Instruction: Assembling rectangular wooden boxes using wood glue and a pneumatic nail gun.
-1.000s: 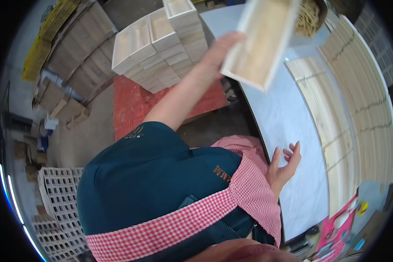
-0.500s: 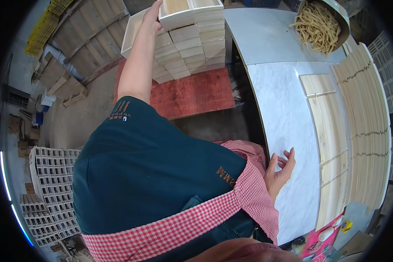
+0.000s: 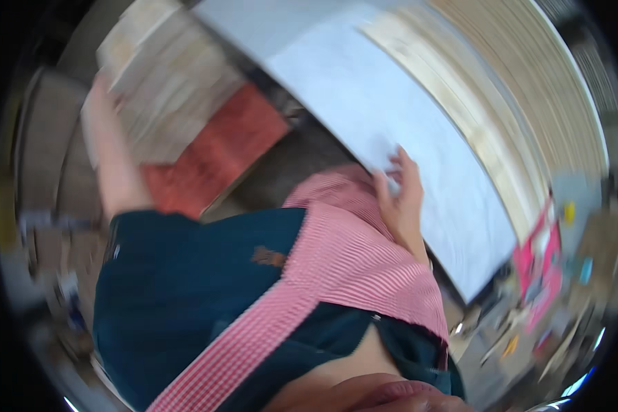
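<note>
My left arm reaches out to the far left, and my left hand point(image 3: 105, 96) is at the near side of a stack of pale wooden boxes point(image 3: 175, 99). Motion blur smears its fingers, so whether they grip the top box cannot be made out. Under the stack lies a red board point(image 3: 220, 151). My right hand point(image 3: 404, 192) is over the near edge of a white marbled tabletop point(image 3: 350, 82), fingers apart and slightly curled, holding nothing.
Along the far side of the tabletop lie pale wooden boards point(image 3: 453, 93). Beyond them stands a long row of thin wooden pieces point(image 3: 535, 75). Pink items point(image 3: 542, 257) and blurred clutter are at the right. A dark gap separates the table from the red board.
The whole view has swung round, so the box stack now appears farther left and the table slants. My left hand stays by the boxes; my right hand remains apart-fingered near the table edge.
</note>
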A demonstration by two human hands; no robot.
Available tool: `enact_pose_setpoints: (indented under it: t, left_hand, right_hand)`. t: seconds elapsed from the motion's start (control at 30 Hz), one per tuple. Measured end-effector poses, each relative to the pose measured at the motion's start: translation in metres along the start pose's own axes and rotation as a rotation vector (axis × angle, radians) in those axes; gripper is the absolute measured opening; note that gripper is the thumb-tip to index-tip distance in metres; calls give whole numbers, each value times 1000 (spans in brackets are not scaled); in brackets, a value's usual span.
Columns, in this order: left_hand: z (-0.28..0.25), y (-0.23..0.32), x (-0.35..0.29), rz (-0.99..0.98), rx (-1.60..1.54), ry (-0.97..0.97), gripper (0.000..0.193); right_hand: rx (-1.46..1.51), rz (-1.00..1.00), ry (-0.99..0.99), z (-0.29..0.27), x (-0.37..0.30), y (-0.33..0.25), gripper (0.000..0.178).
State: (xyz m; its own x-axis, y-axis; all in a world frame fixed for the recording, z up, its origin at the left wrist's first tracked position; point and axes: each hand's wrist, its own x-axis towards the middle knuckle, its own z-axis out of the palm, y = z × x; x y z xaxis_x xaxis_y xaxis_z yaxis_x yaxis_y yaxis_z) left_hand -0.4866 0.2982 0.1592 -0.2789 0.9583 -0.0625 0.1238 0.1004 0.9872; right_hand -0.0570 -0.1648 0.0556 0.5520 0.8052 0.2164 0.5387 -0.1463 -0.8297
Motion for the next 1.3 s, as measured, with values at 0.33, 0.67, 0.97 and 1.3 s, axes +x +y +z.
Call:
enact_pose_setpoints:
  t: [0.33,0.67,0.97,1.3]
  left_hand:
    - [123,48,-99,1008,382,299,43]
    - [383,-49,-251,1349,321,-920,57]
    - [454,-37,-248,1536,1212,-977,55]
    - [364,-56,-218,1694,736,-795,29]
  right_hand:
    - [-959,280,331,-242,-16,150,48]
    - [-1002,274,103,-278,-45,178,44]
    - [-937,531,-98,-313,-28,138,29]
    - [-1264,167,431,-268,-72,84,25]
